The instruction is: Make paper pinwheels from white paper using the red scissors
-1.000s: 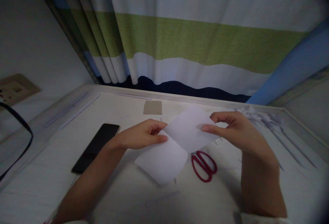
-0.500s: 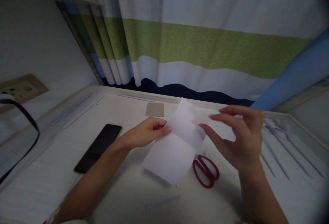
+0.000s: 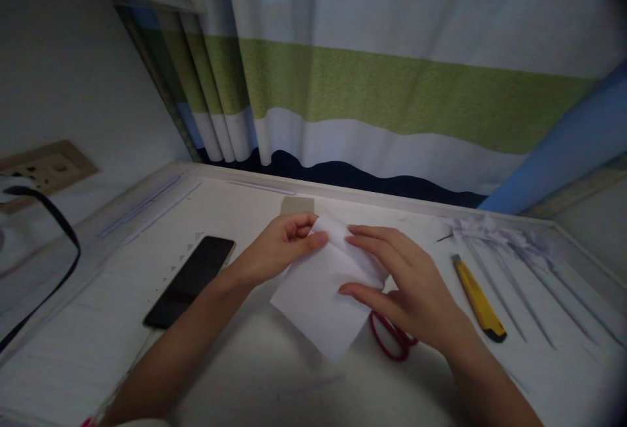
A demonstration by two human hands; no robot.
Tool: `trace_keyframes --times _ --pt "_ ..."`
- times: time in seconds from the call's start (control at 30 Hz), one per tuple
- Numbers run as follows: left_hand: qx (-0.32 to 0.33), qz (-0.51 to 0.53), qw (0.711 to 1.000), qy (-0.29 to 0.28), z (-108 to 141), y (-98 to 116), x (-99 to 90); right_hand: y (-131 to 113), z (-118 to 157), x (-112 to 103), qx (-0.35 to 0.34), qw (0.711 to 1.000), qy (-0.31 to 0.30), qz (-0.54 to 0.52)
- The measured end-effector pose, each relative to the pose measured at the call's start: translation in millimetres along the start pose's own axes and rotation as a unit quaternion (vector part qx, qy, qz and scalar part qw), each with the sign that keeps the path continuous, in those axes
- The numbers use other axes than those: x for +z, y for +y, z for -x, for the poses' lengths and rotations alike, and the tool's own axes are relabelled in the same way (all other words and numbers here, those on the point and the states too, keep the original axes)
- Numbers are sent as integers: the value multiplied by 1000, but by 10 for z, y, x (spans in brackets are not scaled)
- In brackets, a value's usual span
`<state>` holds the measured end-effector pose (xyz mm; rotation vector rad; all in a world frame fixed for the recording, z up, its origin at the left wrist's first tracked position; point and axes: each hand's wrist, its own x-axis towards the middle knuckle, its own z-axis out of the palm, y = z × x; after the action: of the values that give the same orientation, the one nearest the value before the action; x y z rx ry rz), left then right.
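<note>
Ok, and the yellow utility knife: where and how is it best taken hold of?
Probably mid-body on the yellow utility knife, the right hand coming from above, thumb and fingers across its long, slim sides. It lies slanted, its black end nearer the person and its grey tip pointing away, so keep off that tip. Thin pale sticks lie along its right side.
</note>
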<state>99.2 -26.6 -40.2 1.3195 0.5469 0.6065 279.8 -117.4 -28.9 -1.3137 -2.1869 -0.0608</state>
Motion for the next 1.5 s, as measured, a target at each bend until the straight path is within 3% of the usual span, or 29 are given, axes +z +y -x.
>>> trace_keyframes --times 0.2,0.33,0.4,0.5,0.63,0.77,0.93,1.2,1.5 --pt "14 17 1000 7 22 17 9 -11 35 -11 58 997 10 -54" --pt "105 -97 987 74 46 19 29 -11 29 -54 96 993 15 -72" --pt "183 -215 953 111 60 30 40 -8 25 -74 107 991 10 -77" --pt "274 -368 881 111 81 56 59 6 29 -85 118 989 15 -89" --pt "318 -429 837 121 105 73 86 25 40 -77 126 983 12 -131" --pt "319 -426 837 128 116 76 101 28 42 -79 127 980 1 -151" --pt "316 -417 850 63 116 82 103 16 29 -102 123 981 -14 -151" --pt "290 -426 853 77 108 66 128 25 30 -96 81 980 8 -179" --pt "264 -445 854 43 125 57 165 12 15 -73 144 973 4 -182"
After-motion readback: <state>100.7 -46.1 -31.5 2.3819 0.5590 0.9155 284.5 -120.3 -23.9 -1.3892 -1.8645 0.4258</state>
